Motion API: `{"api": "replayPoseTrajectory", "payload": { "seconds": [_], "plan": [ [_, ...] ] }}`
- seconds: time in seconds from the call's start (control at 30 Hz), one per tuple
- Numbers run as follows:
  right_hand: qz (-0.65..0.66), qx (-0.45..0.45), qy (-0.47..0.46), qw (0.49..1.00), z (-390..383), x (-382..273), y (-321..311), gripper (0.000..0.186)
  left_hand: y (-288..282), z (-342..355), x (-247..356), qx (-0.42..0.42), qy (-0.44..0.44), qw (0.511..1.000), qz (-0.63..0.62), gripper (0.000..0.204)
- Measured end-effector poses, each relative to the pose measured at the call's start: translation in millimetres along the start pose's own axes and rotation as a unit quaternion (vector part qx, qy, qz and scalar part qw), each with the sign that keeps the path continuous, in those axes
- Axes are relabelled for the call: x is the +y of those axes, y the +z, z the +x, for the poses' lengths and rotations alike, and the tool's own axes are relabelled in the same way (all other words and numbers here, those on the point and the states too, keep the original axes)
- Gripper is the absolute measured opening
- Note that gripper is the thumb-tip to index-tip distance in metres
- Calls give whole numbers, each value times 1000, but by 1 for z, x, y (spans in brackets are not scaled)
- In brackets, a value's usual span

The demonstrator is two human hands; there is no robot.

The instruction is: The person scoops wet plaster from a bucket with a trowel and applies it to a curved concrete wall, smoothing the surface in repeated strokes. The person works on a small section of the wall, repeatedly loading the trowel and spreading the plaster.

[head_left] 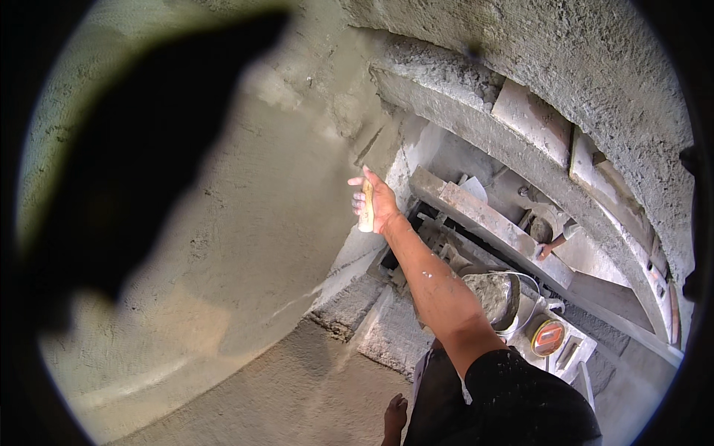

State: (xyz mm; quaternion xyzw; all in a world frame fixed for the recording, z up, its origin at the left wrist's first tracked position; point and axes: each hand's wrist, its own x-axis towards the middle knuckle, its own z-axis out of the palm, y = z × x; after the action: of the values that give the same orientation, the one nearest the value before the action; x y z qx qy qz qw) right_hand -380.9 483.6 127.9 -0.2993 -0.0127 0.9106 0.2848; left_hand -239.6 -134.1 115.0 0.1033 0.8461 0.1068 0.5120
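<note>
Head view: pale handle (367, 211) lies inside the right hand (382, 201).

Matt, mostly smooth plaster covers the wall (260, 201) left of the bucket (525, 306), whose plastic looks smooth around rough grey mortar (491, 295). Up-left of the bucket, the tool handle (366, 207) resembles pale wood; below it, the sleeve (532, 401) is matt, speckled cloth; above, the curved masonry (595, 67) looks coarse.

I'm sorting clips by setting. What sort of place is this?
Probably a building site or a building under renovation: there's a roughly plastered wall, a bucket of grey, mortar-like mix, and a pale-handled, trowel-like tool in the right hand.
</note>
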Motion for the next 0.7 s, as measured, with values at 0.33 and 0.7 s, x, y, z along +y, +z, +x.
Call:
{"api": "replayPoseTrajectory", "payload": {
  "seconds": [0.33, 0.7],
  "plan": [
    [-105, -29, -67, 992, 32, -27, 54, 18, 9, 12, -109, 44, 143, 983, 101, 47],
    [-253, 86, -185, 946, -15, -46, 160, 13, 4, 2, -76, -7, -48, 997, -58, 47]
  ]
}}
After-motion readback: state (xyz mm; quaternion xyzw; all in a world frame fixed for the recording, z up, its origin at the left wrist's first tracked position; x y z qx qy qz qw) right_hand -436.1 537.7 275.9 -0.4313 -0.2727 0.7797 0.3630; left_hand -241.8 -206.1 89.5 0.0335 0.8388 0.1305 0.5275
